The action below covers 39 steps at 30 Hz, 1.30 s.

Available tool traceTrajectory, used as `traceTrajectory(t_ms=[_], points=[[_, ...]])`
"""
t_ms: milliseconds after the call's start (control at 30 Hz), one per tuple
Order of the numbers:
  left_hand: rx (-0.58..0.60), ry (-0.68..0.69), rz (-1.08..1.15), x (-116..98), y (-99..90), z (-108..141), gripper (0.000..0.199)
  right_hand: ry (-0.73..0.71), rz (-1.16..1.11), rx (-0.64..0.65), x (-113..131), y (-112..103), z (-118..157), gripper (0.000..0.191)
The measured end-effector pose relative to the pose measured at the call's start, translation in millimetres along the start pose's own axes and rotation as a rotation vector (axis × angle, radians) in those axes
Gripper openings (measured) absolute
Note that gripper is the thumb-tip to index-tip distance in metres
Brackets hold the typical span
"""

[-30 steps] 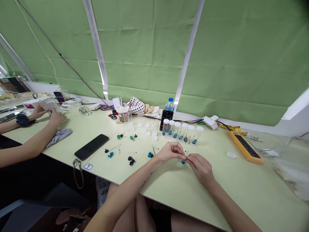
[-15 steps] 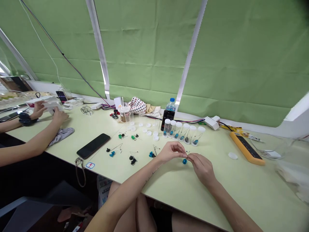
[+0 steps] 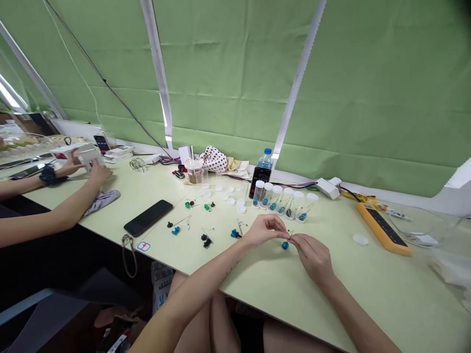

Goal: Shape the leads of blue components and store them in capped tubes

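A small blue piece with thin metal wire (image 3: 285,245) hangs just below the fingertips of both hands. My left hand (image 3: 267,229) pinches it from the left, and my right hand (image 3: 312,252) pinches from the right, fingertips nearly touching. Behind them stands a row of clear tubes with white caps (image 3: 275,198), holding blue and dark pieces with wires. To the left, small sets lie on the table: a blue and black one (image 3: 235,234), a black one (image 3: 206,240), another blue one (image 3: 175,230) and green ones (image 3: 207,207). White caps (image 3: 231,201) lie behind these.
A phone (image 3: 149,217) lies left, and another phone (image 3: 260,179) leans on a bottle (image 3: 265,159). An orange power strip (image 3: 383,229) and a white lid (image 3: 360,239) are on the right. At far left, another person's hands (image 3: 99,172) hold a white box (image 3: 87,156).
The view has shifted slightly, so the table's things appear a little further right. Both my hands keep their pinch on the blue piece. The other person's white box has tilted a little.
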<state>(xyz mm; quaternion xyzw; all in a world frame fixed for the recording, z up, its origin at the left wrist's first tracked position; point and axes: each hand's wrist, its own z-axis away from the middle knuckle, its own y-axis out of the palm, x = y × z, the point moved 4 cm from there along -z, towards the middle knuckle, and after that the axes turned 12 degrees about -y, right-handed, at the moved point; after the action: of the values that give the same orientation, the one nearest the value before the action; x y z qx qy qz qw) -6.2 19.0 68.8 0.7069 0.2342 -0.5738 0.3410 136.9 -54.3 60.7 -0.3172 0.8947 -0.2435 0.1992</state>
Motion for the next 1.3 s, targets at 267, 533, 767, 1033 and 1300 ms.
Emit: traceTrajectory(t_ms=[267,533,767,1033,1300], points=[[-0.010,0.000,-0.025,2,-2.1,-1,0.035,-0.024,0.024,-0.025,2,-4,-3,0.010],[-0.508,0.211,-0.033,-8,-34.1,-2,0.028,0.019,0.041,-0.067,-2,-6,-2,0.008],[-0.779,0.249,-0.281,-5,-38.5,14,0.025,0.008,0.053,-0.085,-5,-9,-4,0.008],[-0.463,0.272,-0.715,22,6.8,26,0.013,0.043,0.068,-0.153,-18,-12,3,0.008],[-0.361,0.249,-1.194,45,24.1,17,0.012,0.037,0.064,-0.173,-18,-11,8,0.009]])
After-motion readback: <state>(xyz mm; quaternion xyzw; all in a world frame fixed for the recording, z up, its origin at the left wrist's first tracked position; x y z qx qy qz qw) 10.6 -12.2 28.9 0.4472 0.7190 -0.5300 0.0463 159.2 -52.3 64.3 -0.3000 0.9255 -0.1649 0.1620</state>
